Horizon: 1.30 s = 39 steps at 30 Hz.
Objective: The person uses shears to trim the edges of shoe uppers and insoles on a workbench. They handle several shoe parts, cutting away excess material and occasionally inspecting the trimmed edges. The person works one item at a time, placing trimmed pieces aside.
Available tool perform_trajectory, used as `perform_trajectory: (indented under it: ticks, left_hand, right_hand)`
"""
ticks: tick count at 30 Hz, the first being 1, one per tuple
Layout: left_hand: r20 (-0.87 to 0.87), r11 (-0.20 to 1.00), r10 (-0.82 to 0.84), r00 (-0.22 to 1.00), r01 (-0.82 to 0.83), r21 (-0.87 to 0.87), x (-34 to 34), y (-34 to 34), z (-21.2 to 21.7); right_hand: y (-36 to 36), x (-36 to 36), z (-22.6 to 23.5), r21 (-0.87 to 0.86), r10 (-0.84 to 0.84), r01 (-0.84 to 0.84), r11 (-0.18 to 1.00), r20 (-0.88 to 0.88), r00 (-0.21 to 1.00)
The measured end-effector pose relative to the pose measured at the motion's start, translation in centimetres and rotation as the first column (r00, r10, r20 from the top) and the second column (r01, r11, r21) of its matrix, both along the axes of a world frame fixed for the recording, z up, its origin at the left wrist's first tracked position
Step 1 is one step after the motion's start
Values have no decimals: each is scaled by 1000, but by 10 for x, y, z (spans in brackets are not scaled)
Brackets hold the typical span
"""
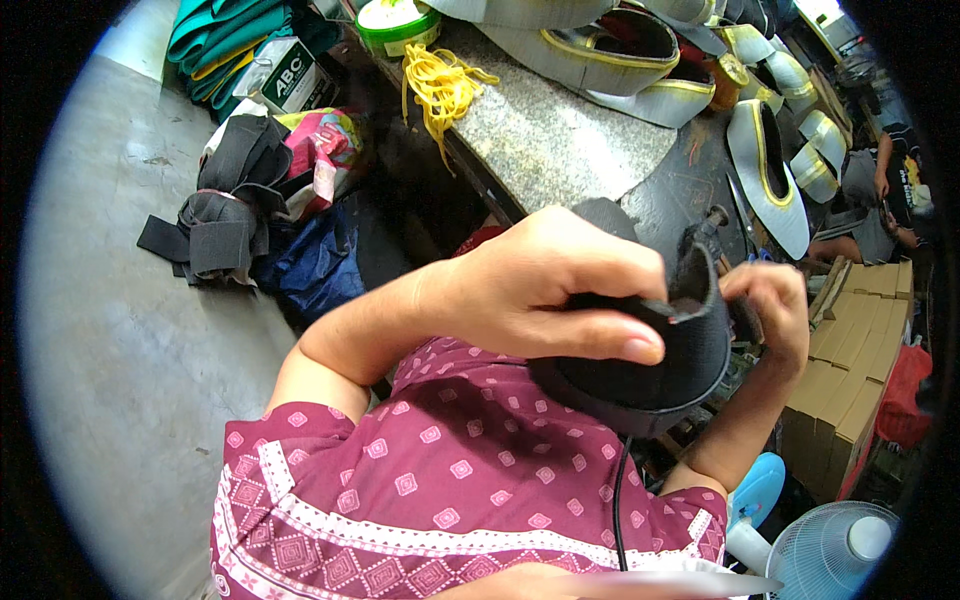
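Note:
A black shoe (690, 350) is held in front of my chest, its opening tilted upward. My left hand (560, 290) is closed on its near edge, the thumb pressed along the black material. On the shoe's other side, my right hand (772, 300) has its fingers curled in close to the raised rim; motion smears it slightly, and what it pinches is hidden. Just beyond the shoe, a metal-headed tool (716, 214) pokes up at the bench edge. Scissors (742, 212) lie near it on the dark bench top.
Several grey shoe uppers with yellow edging (765, 165) cover the bench beside a stone slab (560, 130). Yellow laces (440, 85) hang off its edge near a green tub (398, 28). Black strips (225, 225) lie left. Cardboard boxes (850, 360), a fan (835, 550) and a person (890, 190) are right.

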<state>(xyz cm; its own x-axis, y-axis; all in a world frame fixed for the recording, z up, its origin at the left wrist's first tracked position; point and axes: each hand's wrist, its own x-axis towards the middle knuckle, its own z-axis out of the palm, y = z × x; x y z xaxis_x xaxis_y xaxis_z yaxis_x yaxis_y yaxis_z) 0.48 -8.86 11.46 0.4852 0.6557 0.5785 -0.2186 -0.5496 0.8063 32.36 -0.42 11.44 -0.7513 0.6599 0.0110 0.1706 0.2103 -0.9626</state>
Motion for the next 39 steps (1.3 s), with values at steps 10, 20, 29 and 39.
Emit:
perform_trajectory:
  ticks: [10, 20, 29, 39]
  left_hand:
    - [148, 988, 43, 988, -20, -153, -3, -2, -19]
    - [105, 984, 3, 995, 16, -176, -3, -1, -19]
    - [191, 974, 47, 980, -2, -225, -3, -2, -21]
    - [173, 908, 214, 961, -131, -398, -15, 30, -4]
  right_hand:
    - [113, -129, -61, 994, -508, -109, 3, 96, 856]
    - [209, -148, -95, 981, -594, -157, -113, 60, 802]
    - [230, -146, -71, 946, -589, -154, 286, 300, 751]
    - [89, -107, 23, 67, 331, -329, 942, -16, 944]
